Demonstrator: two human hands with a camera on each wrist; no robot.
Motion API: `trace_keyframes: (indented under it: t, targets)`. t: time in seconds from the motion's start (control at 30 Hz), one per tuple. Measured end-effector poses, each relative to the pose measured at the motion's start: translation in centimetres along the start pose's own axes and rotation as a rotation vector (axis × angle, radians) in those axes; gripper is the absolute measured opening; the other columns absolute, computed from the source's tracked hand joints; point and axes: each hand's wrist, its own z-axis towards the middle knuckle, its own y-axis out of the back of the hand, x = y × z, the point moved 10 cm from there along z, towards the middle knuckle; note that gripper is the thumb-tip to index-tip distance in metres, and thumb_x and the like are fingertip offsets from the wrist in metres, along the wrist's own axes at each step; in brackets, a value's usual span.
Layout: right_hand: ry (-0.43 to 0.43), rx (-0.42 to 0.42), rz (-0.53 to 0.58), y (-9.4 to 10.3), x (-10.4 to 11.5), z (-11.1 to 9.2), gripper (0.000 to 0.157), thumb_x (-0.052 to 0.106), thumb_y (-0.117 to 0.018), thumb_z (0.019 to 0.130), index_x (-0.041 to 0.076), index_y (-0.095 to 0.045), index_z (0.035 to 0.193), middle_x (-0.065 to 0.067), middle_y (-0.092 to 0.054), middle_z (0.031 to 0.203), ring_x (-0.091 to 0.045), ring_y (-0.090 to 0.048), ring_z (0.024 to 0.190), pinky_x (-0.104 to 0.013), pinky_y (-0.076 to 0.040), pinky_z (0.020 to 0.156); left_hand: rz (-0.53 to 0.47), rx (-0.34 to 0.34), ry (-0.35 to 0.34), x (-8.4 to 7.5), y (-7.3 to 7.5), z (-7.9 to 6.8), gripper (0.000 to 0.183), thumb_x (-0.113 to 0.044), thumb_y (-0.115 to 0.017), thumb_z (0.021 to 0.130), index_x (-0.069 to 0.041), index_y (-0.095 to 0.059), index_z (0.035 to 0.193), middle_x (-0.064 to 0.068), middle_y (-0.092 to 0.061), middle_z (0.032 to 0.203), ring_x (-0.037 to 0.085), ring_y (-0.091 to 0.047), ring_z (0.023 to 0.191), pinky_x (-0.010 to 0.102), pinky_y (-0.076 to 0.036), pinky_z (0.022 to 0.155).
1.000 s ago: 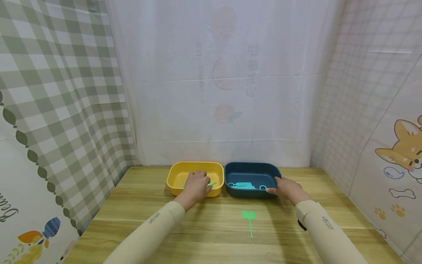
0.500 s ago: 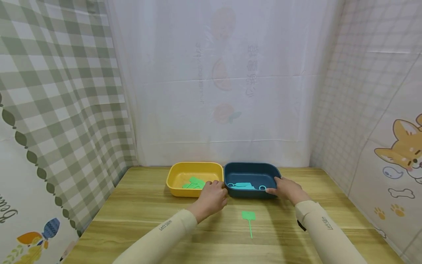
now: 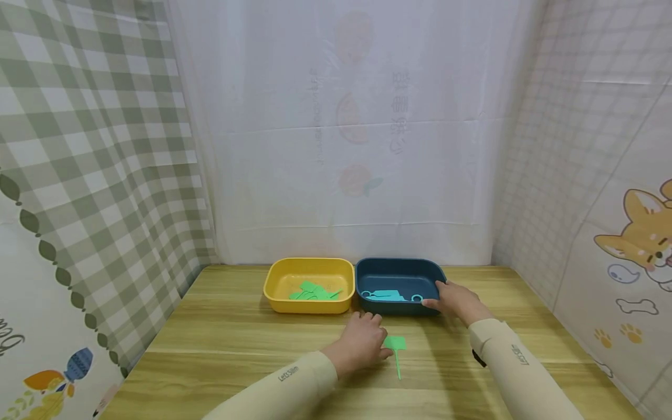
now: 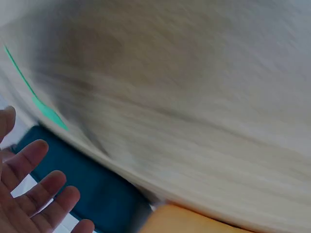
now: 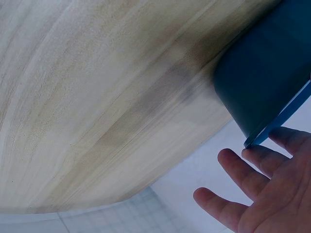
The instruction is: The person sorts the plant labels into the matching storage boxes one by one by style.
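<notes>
In the head view my left hand (image 3: 361, 343) is over the table beside a flat green tag with a thin tail (image 3: 397, 344), its thumb right at the tag's edge. The left wrist view shows that hand's fingers (image 4: 57, 180) spread and loosely bent, with the green tag (image 4: 46, 112) beyond them. My right hand (image 3: 458, 302) rests on the right front corner of a dark blue bin (image 3: 401, 307). Extended fingers of the right hand (image 5: 272, 189) touch the bin's rim in the right wrist view. Turquoise pieces (image 3: 385, 296), some with rings, lie inside.
Against the blue bin's left side stands a yellow bin (image 3: 310, 307) with several green tags (image 3: 313, 291) in it. Both bins sit near the back of the wooden table (image 3: 220, 344). A white curtain (image 3: 294, 175) hangs behind, and patterned cloths flank the table.
My left hand has moved out of the yellow bin, rightward and toward me, to the green tag on the table. The right hand stays at the blue bin's corner.
</notes>
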Motion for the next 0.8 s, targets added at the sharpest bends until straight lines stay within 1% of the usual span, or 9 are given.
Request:
trace_keyframes:
  t: [0.1, 0.23, 0.27, 0.33, 0.4, 0.47, 0.57, 0.7, 0.8]
  targets:
    - [-0.004, -0.001, 0.0, -0.1, -0.1, 0.1, 0.081, 0.052, -0.051, 0.086, -0.013, -0.035, 0.131, -0.038, -0.036, 0.128, -0.05, -0.037, 0.115, -0.059, -0.036, 0.086, -0.007, 0.022, 0.01, -1.1, -0.6, 0.2, 0.045, -0.067, -0.05, 0.077, -0.026, -0.068, 0.084, -0.004, -0.049, 0.082, 0.014, -0.049, 0.08, 0.036, -0.04, 0.069]
    - [-0.004, -0.004, 0.003, -0.1, -0.2, 0.1, 0.081, 0.053, -0.051, 0.086, -0.014, -0.035, 0.13, -0.038, -0.037, 0.126, -0.05, -0.038, 0.114, -0.059, -0.036, 0.086, -0.008, 0.073, 0.037, -2.1, -1.5, 0.4, 0.061, -0.077, -0.041, 0.073, -0.024, -0.064, 0.093, -0.004, -0.05, 0.087, 0.013, -0.05, 0.083, 0.037, -0.042, 0.069]
    - [-0.003, -0.004, 0.004, -0.1, -0.2, 0.1, 0.081, 0.052, -0.051, 0.086, -0.014, -0.035, 0.13, -0.038, -0.037, 0.126, -0.05, -0.038, 0.114, -0.059, -0.036, 0.086, -0.007, 0.086, 0.041, -2.3, -1.7, 0.4, 0.063, -0.078, -0.041, 0.072, -0.023, -0.063, 0.095, -0.004, -0.05, 0.089, 0.013, -0.05, 0.084, 0.038, -0.042, 0.069]
    - [0.001, -0.003, 0.003, -0.2, -0.1, 0.1, 0.081, 0.053, -0.05, 0.086, -0.014, -0.035, 0.13, -0.038, -0.037, 0.126, -0.05, -0.037, 0.115, -0.059, -0.036, 0.086, -0.011, 0.109, 0.055, -2.3, -2.0, 0.4, 0.063, -0.077, -0.044, 0.071, -0.022, -0.062, 0.096, -0.003, -0.049, 0.091, 0.014, -0.05, 0.085, 0.038, -0.043, 0.07]
    - [0.003, -0.004, 0.003, -0.1, 0.0, 0.2, 0.081, 0.052, -0.051, 0.086, -0.014, -0.035, 0.13, -0.038, -0.037, 0.127, -0.05, -0.037, 0.115, -0.059, -0.036, 0.087, -0.015, 0.119, 0.064, -2.0, -2.3, 0.3, 0.057, -0.072, -0.05, 0.072, -0.022, -0.06, 0.095, -0.003, -0.048, 0.091, 0.014, -0.049, 0.086, 0.038, -0.042, 0.071]
    - [0.007, -0.005, 0.005, -0.1, 0.1, 0.1, 0.08, 0.051, -0.051, 0.086, -0.014, -0.035, 0.13, -0.038, -0.036, 0.127, -0.05, -0.037, 0.116, -0.059, -0.036, 0.087, -0.015, 0.13, 0.069, -1.4, -2.5, 0.2, 0.047, -0.064, -0.056, 0.074, -0.021, -0.059, 0.093, -0.003, -0.046, 0.089, 0.014, -0.048, 0.085, 0.037, -0.041, 0.07]
    - [0.008, -0.003, 0.007, 0.1, 0.2, 0.1, 0.08, 0.051, -0.051, 0.086, -0.013, -0.035, 0.131, -0.037, -0.036, 0.128, -0.05, -0.036, 0.116, -0.059, -0.035, 0.087, 0.004, 0.122, 0.061, -0.3, -2.5, -0.1, 0.031, -0.05, -0.061, 0.075, -0.02, -0.058, 0.084, -0.003, -0.044, 0.083, 0.014, -0.047, 0.081, 0.033, -0.038, 0.062]
    - [0.002, 0.009, 0.004, 0.1, 0.1, 0.0, 0.08, 0.051, -0.051, 0.087, -0.013, -0.034, 0.131, -0.037, -0.035, 0.128, -0.05, -0.036, 0.116, -0.059, -0.035, 0.087, 0.045, 0.07, 0.039, 1.0, -2.0, -0.8, 0.021, -0.04, -0.064, 0.072, -0.019, -0.058, 0.073, -0.003, -0.044, 0.078, 0.013, -0.047, 0.076, 0.031, -0.035, 0.054]
    - [0.0, 0.008, 0.005, 0.1, 0.0, -0.1, 0.081, 0.052, -0.051, 0.086, -0.013, -0.035, 0.131, -0.038, -0.036, 0.127, -0.051, -0.036, 0.115, -0.06, -0.036, 0.086, 0.07, 0.036, 0.042, 1.9, -1.8, -1.3, 0.014, -0.033, -0.063, 0.074, -0.019, -0.061, 0.073, -0.002, -0.047, 0.08, 0.014, -0.049, 0.077, 0.034, -0.037, 0.058]
